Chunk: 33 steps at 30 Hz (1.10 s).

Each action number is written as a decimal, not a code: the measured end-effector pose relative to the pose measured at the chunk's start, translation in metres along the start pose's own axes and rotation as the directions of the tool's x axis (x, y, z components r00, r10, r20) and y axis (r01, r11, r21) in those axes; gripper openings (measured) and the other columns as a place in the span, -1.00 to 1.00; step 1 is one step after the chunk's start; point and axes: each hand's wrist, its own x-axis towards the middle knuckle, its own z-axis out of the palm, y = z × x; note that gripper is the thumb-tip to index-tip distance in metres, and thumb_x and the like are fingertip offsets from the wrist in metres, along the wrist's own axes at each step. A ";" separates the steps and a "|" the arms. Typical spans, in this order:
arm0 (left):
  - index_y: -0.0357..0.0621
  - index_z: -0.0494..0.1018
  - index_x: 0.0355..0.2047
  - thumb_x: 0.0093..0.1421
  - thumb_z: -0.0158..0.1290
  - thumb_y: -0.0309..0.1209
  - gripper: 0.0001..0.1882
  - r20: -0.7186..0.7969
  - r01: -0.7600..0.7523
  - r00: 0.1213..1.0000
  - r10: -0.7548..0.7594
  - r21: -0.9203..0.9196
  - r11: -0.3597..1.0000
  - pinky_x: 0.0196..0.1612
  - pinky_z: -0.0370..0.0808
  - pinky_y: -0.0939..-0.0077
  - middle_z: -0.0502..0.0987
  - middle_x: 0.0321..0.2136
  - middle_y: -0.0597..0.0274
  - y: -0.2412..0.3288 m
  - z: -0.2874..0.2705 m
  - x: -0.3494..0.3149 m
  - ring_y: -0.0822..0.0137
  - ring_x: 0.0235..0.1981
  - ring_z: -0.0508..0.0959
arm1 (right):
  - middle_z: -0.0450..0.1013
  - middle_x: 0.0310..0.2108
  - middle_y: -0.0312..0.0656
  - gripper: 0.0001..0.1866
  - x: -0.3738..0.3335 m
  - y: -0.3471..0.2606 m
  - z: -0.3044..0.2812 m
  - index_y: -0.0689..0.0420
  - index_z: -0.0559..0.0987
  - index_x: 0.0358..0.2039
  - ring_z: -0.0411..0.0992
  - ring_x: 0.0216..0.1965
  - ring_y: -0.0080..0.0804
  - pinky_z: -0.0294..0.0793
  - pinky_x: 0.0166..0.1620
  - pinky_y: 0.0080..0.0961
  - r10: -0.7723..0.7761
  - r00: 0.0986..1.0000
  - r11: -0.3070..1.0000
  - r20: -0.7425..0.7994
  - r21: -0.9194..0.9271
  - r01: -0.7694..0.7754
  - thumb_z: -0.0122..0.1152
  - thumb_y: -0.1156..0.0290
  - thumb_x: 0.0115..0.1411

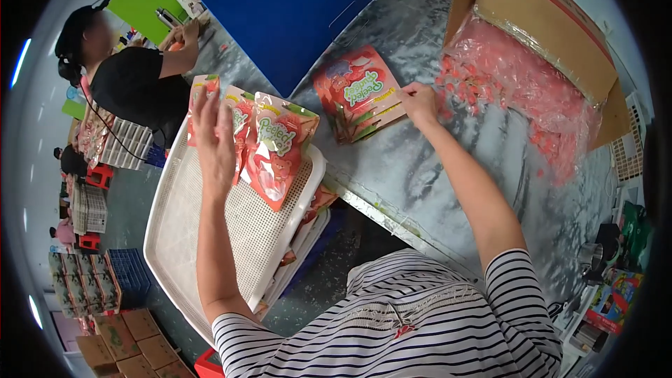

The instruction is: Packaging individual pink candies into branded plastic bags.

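My right hand pinches the right edge of a red and pink candy pouch lying on the grey metal table. To the left, my left hand is raised with its fingers stretched out, and nothing shows in it. It hovers at the upper part of a white mesh tray, in front of several similar filled pouches. These shiny pouches lean side by side at the tray's far end. The left hand hides part of them. More trays with pouches are stacked beneath.
At the far right a tipped cardboard carton spills small red wrapped sweets and a clear plastic liner. A large blue box stands at the table's back. On the left a co-worker in black works; stacked cartons stand below.
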 end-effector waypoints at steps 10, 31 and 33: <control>-0.25 0.29 0.09 0.14 0.04 -0.52 -0.52 0.378 -0.499 0.783 0.494 -0.093 0.862 0.26 0.09 0.07 0.22 0.16 -0.10 0.129 0.064 -0.045 -0.14 0.26 0.12 | 0.47 -0.47 -0.30 -0.90 -0.069 -0.046 -0.115 0.26 0.46 -0.30 0.43 -0.39 -0.67 0.40 -0.35 -0.69 -0.386 0.833 0.875 0.397 0.443 0.195 0.05 0.49 0.23; -0.29 0.37 0.01 -0.11 0.05 -0.58 -0.44 0.491 -0.728 0.462 0.739 -0.267 0.632 0.05 0.31 0.20 0.35 0.04 0.03 0.188 0.198 -0.159 0.00 0.04 0.35 | 0.37 -0.60 -0.39 -0.81 -0.233 0.069 -0.210 0.25 0.47 -0.51 0.24 -0.56 -0.74 0.27 -0.54 -0.65 0.047 0.926 0.863 0.374 0.452 -0.226 0.18 0.44 0.19; -0.28 0.38 0.01 -0.12 0.06 -0.57 -0.44 0.525 -0.748 0.396 0.754 -0.292 0.596 0.04 0.34 0.22 0.35 0.04 0.02 0.192 0.194 -0.163 0.02 0.02 0.37 | 0.33 -0.65 -0.40 -0.81 -0.234 0.078 -0.200 0.22 0.46 -0.53 0.21 -0.62 -0.74 0.21 -0.60 -0.63 0.006 0.931 0.781 0.366 0.579 -0.233 0.21 0.45 0.18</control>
